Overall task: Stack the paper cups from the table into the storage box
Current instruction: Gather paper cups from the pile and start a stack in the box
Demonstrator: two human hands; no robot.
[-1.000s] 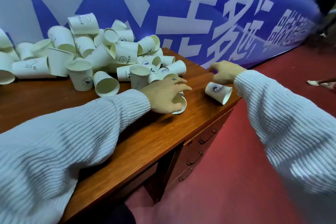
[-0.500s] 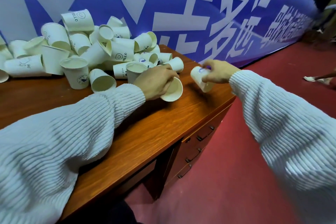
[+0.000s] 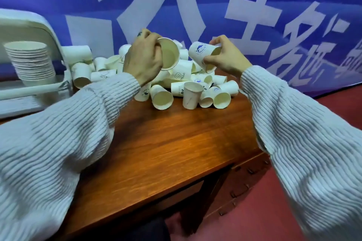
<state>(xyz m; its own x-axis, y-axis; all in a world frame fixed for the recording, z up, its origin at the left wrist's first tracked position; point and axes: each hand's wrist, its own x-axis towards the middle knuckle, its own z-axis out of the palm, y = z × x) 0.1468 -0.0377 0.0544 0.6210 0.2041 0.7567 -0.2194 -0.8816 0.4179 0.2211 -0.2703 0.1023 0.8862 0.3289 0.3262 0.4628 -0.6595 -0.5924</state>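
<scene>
My left hand (image 3: 144, 58) grips a white paper cup (image 3: 170, 54) held up over the table, its mouth facing right. My right hand (image 3: 225, 58) holds a second cup (image 3: 200, 53) with a blue logo, its base pointing toward the first cup. A small gap separates the two cups. Below and behind them lies a heap of loose paper cups (image 3: 188, 88) on the wooden table (image 3: 166, 143). At far left stands a tall stack of nested cups (image 3: 31, 62) inside the white storage box (image 3: 29, 27).
A blue banner with large white characters (image 3: 254, 15) hangs right behind the table. The table's right end has drawers (image 3: 242, 186) above a red floor (image 3: 244, 227). My sleeves cover both lower corners of the view.
Both hands picked a cup off the table's right end and lifted it. The view swung left, bringing the storage box and its stack into sight.
</scene>
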